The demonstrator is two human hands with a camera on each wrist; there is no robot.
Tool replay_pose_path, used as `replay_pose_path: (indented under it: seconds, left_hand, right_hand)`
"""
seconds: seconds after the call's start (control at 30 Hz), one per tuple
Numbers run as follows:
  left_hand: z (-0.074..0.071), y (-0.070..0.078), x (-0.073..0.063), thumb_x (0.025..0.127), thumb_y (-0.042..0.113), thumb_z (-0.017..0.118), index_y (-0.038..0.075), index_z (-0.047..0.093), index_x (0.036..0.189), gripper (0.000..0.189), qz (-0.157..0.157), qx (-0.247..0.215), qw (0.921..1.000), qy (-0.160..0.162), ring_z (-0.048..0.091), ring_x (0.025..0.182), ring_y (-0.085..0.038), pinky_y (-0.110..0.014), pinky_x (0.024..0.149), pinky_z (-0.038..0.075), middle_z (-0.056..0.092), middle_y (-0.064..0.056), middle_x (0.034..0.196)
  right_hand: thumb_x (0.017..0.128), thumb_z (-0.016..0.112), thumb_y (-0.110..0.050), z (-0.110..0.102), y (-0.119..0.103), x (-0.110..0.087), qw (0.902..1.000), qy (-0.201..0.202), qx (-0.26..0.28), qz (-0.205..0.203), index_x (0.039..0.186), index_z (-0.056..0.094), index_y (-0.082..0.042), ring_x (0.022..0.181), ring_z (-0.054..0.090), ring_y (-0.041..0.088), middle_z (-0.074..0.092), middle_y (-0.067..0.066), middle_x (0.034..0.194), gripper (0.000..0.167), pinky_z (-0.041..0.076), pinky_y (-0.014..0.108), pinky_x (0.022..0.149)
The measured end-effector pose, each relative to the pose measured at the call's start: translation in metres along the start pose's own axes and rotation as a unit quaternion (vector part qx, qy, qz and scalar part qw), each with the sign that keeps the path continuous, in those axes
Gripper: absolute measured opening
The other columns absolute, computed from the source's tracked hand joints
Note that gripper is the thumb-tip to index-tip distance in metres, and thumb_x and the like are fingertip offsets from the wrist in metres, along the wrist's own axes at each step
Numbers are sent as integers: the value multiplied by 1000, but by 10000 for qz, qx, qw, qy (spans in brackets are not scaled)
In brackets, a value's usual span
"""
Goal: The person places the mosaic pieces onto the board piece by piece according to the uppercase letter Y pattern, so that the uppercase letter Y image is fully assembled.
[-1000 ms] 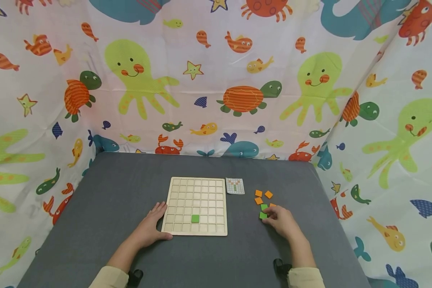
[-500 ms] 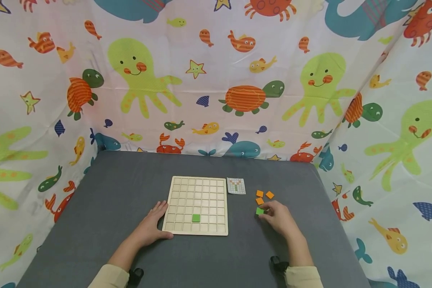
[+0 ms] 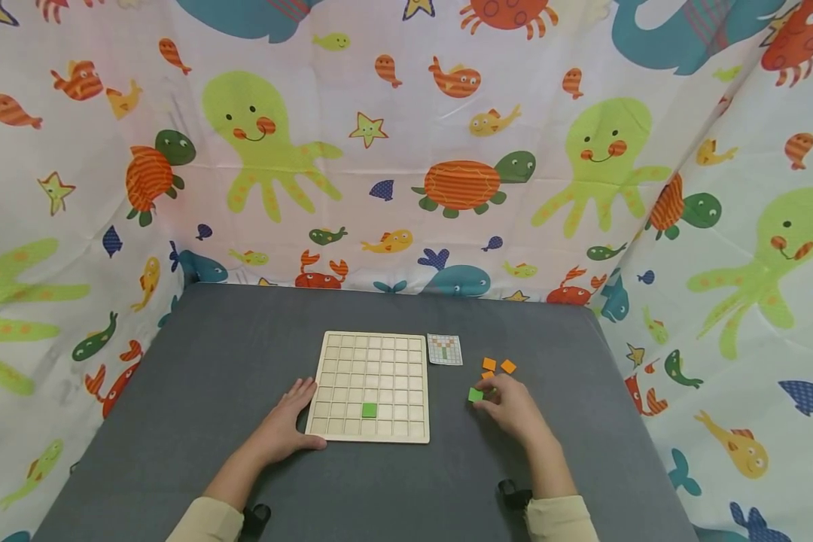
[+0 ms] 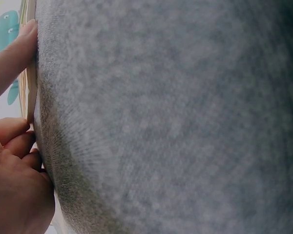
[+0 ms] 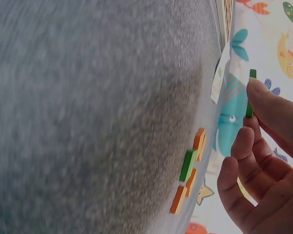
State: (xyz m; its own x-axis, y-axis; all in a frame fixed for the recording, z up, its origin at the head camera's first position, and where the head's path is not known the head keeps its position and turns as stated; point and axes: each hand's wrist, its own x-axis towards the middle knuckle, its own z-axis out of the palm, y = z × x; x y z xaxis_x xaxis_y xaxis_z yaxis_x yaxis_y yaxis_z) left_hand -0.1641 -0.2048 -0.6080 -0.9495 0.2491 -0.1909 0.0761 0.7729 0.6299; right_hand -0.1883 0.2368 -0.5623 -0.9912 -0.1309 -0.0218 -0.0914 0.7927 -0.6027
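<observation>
My left hand (image 3: pixel 281 425) lies at the near left corner of a pale wooden grid board (image 3: pixel 393 376), fingers along its left side and thumb at its front edge. One green square tile (image 3: pixel 369 410) sits in a cell low on the board. Right of the board, my right hand (image 3: pixel 515 410) pinches another green tile (image 3: pixel 475 395) between thumb and fingers. The right wrist view shows this pinched tile (image 5: pixel 253 74) edge-on, raised above the cloth, and a further green tile (image 5: pixel 188 165) lying below among orange ones (image 5: pixel 177 200).
A small pattern card (image 3: pixel 444 350) with a coloured grid lies by the board's upper right corner. Several orange tiles (image 3: pixel 489 363) lie beyond my right hand. Grey cloth (image 3: pixel 244 339) covers the table, and a sea-animal curtain (image 3: pixel 406 113) hangs behind and at both sides.
My right hand has taken up a green tile from the loose pile and moved left with it, toward the board. My left hand stays at the board's corner.
</observation>
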Motion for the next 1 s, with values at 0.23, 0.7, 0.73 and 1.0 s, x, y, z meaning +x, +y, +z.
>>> replay_pose_path:
  seconds: [0.23, 0.7, 0.73, 1.0]
  left_hand:
    - [0, 1, 0, 67, 42, 93, 3, 26, 159, 121, 34, -41, 10000, 45, 10, 156, -38, -59, 125, 14, 20, -15, 168]
    - [-3, 4, 1, 66, 42, 93, 5, 26, 160, 121, 22, -53, 10000, 23, 10, 156, -37, -58, 125, 15, 20, -14, 168]
    - [-3, 4, 2, 66, 42, 93, 5, 25, 160, 121, 21, -56, 10000, 23, 10, 156, -37, -58, 125, 15, 20, -14, 168]
    - [-3, 3, -1, 66, 41, 93, 4, 25, 160, 121, -13, -4, 10000, 35, 10, 157, -37, -58, 125, 15, 19, -14, 168]
  right_hand:
    - [80, 85, -12, 5, -8, 4, 10000, -4, 4, 56, 104, 76, -15, 82, 64, 12, 68, 1, 102, 26, 55, 32, 70]
    - [81, 85, -12, 10, -34, 14, 9999, 6, 34, -102, 105, 76, -13, 79, 61, 12, 68, 1, 101, 26, 52, 29, 66]
    - [81, 85, -12, 10, -35, 15, 9999, 13, 31, -128, 104, 76, -13, 79, 60, 12, 67, 1, 101, 26, 52, 29, 66]
    - [82, 85, -16, 22, -48, 19, 9990, -134, -33, -419, 105, 76, -15, 75, 56, 10, 66, 1, 101, 24, 49, 27, 62]
